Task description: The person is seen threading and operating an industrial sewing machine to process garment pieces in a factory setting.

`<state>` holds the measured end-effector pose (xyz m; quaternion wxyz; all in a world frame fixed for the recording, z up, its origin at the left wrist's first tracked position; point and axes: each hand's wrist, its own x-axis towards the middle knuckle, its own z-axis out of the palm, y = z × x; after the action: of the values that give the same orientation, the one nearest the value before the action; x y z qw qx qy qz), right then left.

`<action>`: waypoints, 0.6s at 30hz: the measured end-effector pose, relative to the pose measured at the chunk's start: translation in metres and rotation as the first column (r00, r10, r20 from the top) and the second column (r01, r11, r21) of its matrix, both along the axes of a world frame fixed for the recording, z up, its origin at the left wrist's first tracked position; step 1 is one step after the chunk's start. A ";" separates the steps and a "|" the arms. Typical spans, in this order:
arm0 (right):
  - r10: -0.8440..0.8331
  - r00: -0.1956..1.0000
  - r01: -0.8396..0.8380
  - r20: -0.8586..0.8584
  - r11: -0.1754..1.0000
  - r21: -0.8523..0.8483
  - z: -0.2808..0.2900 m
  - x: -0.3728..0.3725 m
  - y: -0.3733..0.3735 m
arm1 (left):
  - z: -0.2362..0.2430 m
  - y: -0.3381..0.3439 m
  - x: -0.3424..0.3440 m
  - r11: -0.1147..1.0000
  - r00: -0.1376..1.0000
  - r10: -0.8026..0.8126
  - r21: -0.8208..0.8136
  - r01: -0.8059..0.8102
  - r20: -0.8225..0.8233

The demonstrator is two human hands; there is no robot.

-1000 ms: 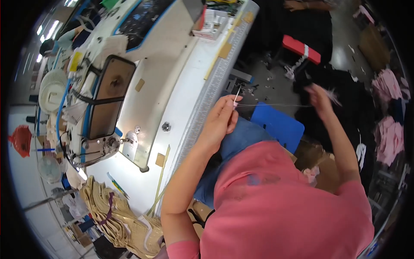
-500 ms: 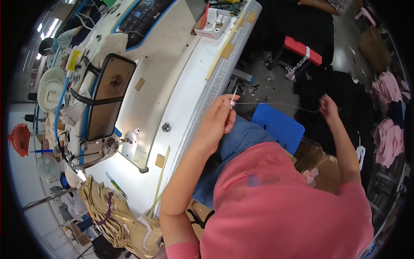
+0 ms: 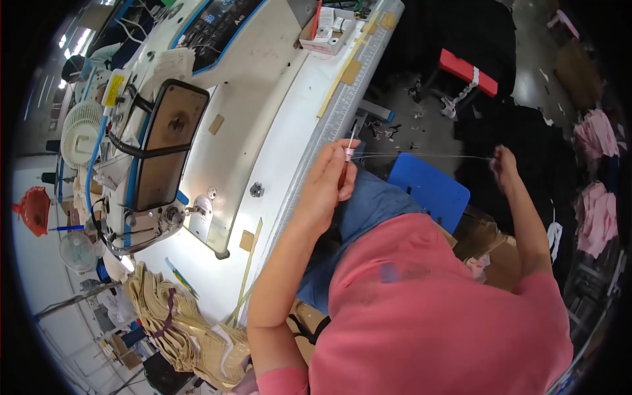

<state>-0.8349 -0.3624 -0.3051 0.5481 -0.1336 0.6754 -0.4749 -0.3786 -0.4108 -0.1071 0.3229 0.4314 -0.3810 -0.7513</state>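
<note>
My left hand (image 3: 324, 184) is closed around a thin metal rod (image 3: 353, 133) that sticks up past the fingertips, beside the edge of the sewing machine table. At the fingers, a small pink spool-like piece (image 3: 349, 154) sits around the rod; the rest of the rod is partly hidden by the hand. Pale thread (image 3: 421, 155) runs from there almost straight across to my right hand (image 3: 504, 168), which pinches its far end out at the right, above dark cloth. The left hand is above my lap, apart from the table edge.
A sewing machine (image 3: 230, 145) fills the left, with a phone (image 3: 174, 145) clamped in front. Folded tan fabric (image 3: 158, 309) lies at lower left. A small box (image 3: 327, 31) with bobbins stands at the table's far end. A blue board (image 3: 431, 187) and red-topped stand (image 3: 469, 72) are beyond my lap.
The thread between my hands sagged before and is now drawn nearly straight. My left hand has shifted slightly left and the rod has turned a little; both hands keep their hold.
</note>
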 end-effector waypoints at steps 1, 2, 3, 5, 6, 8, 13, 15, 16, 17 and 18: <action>-0.035 0.999 0.032 -0.024 0.992 -0.119 0.018 0.017 -0.004 | -0.001 0.001 -0.004 1.000 1.000 -0.022 0.000 0.022 0.008; 0.080 0.997 -0.075 0.013 0.971 -0.228 0.050 0.073 -0.017 | -0.003 0.005 -0.010 0.999 0.998 -0.052 0.007 0.052 0.020; 0.332 0.943 -0.323 -0.028 0.888 -0.328 0.090 0.125 -0.022 | -0.005 0.008 -0.014 0.998 0.998 -0.060 0.018 0.060 0.023; 0.658 0.734 -0.635 -0.170 0.576 -0.515 0.149 0.204 -0.027 | -0.007 0.010 -0.025 0.992 0.991 -0.124 0.021 0.124 0.041; 0.767 0.636 -0.697 -0.087 0.523 -0.491 0.164 0.228 -0.022 | -0.006 0.011 -0.029 0.990 0.990 -0.140 0.010 0.140 0.029; 0.849 0.529 -0.743 -0.002 0.461 -0.484 0.158 0.233 -0.019 | -0.004 0.009 -0.024 0.991 0.991 -0.132 -0.012 0.132 0.019; 0.245 0.968 -0.245 0.060 0.969 0.006 0.037 0.047 -0.008 | 0.003 0.002 0.002 0.999 0.998 0.025 -0.036 -0.023 0.052; -0.500 0.845 0.498 0.188 0.865 0.060 0.017 0.000 0.004 | -0.001 -0.001 -0.002 0.999 0.999 -0.006 -0.043 0.008 0.042; -0.211 0.974 0.220 0.083 0.967 -0.127 0.031 0.015 0.001 | -0.003 -0.002 -0.003 0.998 0.998 -0.042 -0.046 0.044 0.048; 0.082 0.994 -0.100 -0.075 0.958 -0.267 0.060 0.050 -0.008 | -0.006 0.001 -0.007 0.998 0.998 -0.045 -0.038 0.047 0.050; 0.258 0.961 -0.275 -0.094 0.896 -0.349 0.083 0.089 -0.021 | -0.006 0.005 -0.014 0.996 0.995 -0.081 -0.032 0.083 0.065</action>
<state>-0.7457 -0.3830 -0.2219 0.5589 -0.3332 0.5651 -0.5073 -0.3929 -0.4057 -0.1129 0.2869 0.4334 -0.4216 -0.7430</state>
